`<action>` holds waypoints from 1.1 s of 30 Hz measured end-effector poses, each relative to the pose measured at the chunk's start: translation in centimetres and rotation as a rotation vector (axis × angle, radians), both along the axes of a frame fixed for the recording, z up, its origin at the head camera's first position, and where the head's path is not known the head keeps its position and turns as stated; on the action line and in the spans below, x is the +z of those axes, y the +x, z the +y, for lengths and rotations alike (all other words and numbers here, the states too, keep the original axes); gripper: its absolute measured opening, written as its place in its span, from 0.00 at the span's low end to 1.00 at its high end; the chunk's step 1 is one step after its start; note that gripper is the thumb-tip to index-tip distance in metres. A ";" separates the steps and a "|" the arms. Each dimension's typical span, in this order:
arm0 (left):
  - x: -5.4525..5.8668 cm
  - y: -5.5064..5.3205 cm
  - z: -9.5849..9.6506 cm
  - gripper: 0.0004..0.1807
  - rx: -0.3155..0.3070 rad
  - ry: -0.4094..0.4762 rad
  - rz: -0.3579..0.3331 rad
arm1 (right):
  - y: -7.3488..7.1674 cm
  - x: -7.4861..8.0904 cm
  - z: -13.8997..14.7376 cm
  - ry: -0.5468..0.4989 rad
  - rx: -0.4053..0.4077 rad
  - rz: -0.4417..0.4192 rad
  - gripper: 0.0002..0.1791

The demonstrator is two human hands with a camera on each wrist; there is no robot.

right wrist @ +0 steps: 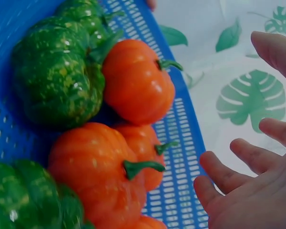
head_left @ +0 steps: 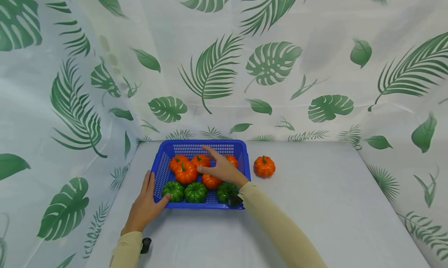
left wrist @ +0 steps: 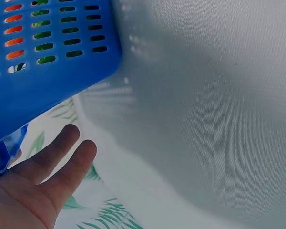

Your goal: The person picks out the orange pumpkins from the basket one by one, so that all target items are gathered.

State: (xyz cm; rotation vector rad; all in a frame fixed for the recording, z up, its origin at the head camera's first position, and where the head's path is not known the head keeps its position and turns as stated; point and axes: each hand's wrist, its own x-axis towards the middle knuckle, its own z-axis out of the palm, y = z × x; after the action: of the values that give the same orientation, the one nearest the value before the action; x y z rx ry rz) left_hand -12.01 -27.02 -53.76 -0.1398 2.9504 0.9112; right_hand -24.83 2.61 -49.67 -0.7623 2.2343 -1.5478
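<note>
A blue plastic basket [head_left: 203, 206] holds several orange pumpkins [head_left: 186, 173] and three green speckled pumpkins [head_left: 196, 192], the green ones along its near side. My left hand [head_left: 144, 205] is at the basket's near left corner, thumb over the rim and fingers straight along the outside wall. In the left wrist view, two of its fingers [left wrist: 78, 164] stretch out below the rim. Over the basket's right half hovers my right hand [head_left: 224, 170], fingers spread and holding nothing. Its palm and spread fingers also show in the right wrist view, beside the orange pumpkins [right wrist: 136, 81].
One more orange pumpkin [head_left: 264, 167] sits on the white tabletop [head_left: 315, 205], just right of the basket. White sheeting with green leaf prints [head_left: 224, 73] encloses the table at the back and both sides.
</note>
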 end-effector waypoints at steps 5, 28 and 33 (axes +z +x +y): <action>-0.1 -0.1 -0.1 0.59 0.005 -0.001 0.005 | 0.0 -0.2 -1.1 0.038 0.019 -0.017 0.48; -0.1 -0.1 -0.2 0.59 0.013 0.013 0.000 | -0.9 -1.7 -5.1 0.210 0.147 0.052 0.45; -0.1 -0.1 -0.1 0.58 0.012 0.015 0.002 | -1.1 -1.8 -5.6 0.262 0.161 0.086 0.44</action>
State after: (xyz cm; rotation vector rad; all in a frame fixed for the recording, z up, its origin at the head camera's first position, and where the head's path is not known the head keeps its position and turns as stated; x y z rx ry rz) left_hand -12.08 -27.08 -53.86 -0.1555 2.9474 0.9346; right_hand -25.94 -2.99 -51.44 -0.9170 2.3121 -1.1406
